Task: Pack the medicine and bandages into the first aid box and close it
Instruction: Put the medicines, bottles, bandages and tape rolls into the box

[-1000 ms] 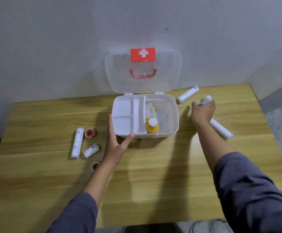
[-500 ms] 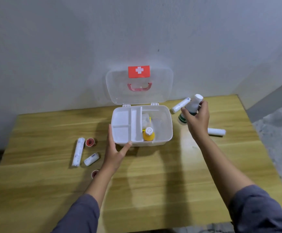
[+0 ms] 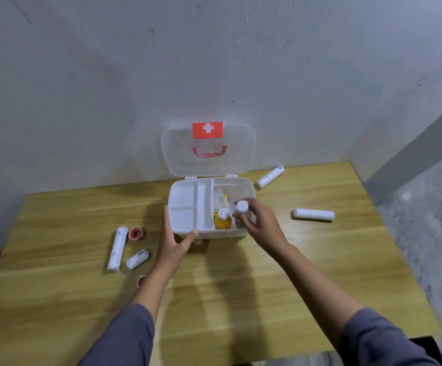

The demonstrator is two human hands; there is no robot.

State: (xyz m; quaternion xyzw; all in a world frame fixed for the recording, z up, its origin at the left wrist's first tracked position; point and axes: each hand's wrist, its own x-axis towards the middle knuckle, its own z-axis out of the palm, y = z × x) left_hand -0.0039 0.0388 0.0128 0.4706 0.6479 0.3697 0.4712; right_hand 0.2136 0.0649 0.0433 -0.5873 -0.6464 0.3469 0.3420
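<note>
The white first aid box (image 3: 238, 184) stands open at the back of the table, its clear lid (image 3: 238, 157) with a red cross label upright against the wall. My right hand (image 3: 263, 224) holds a white-capped medicine bottle (image 3: 241, 207) upright inside the box's right compartment, next to a yellow bottle (image 3: 223, 219). My left hand (image 3: 173, 240) rests against the box's front left corner with fingers spread. Bandage rolls lie on the table: two at the left (image 3: 117, 248) (image 3: 137, 259), two at the right (image 3: 269, 177) (image 3: 313, 214). Two red tape rolls (image 3: 136, 233) (image 3: 142, 280) lie at the left.
The wooden table (image 3: 241, 286) ends at the right (image 3: 388, 233), with grey floor beyond it. A grey wall stands right behind the box. A white divided tray (image 3: 188, 204) fills the box's left half.
My right hand has carried the white-capped bottle from the table right of the box leftward and down into the box's right compartment. My left hand has stayed on the box corner.
</note>
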